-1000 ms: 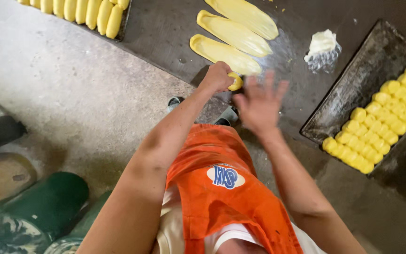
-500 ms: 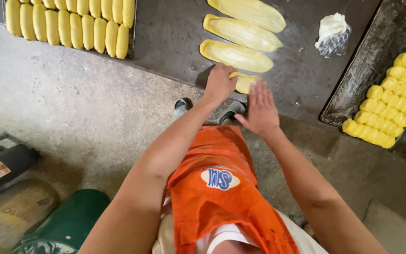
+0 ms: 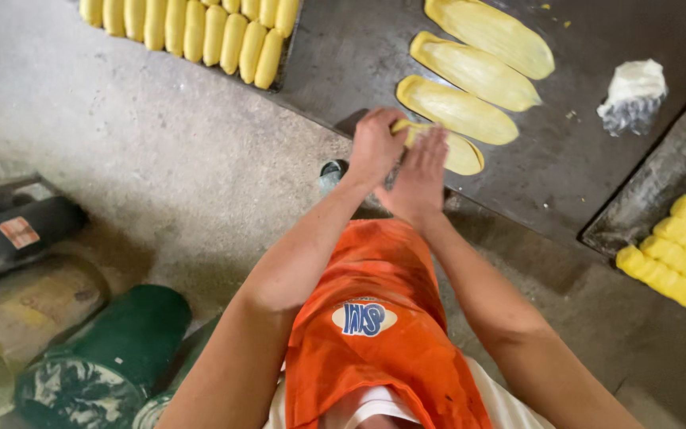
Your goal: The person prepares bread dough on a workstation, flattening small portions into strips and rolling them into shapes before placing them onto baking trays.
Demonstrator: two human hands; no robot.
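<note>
A flattened oval of yellow dough (image 3: 464, 155) lies at the near edge of a dark metal worktable (image 3: 359, 56). My left hand (image 3: 373, 147) curls over its left end. My right hand (image 3: 421, 175) lies flat with fingers together on the same end, where the dough is partly rolled up. Three more flattened yellow dough ovals (image 3: 458, 107) lie side by side further back on the table.
A tray of rolled yellow dough pieces (image 3: 192, 28) sits at the table's back left. A second dark tray (image 3: 660, 199) at right holds small yellow dough pieces (image 3: 676, 254). A white lump (image 3: 633, 87) lies on the table. Green and yellow drums (image 3: 105, 357) stand on the concrete floor.
Both hands have come together on the left end of the nearest dough oval. The right hand has flattened its fingers onto it, and the dough end has rolled up.
</note>
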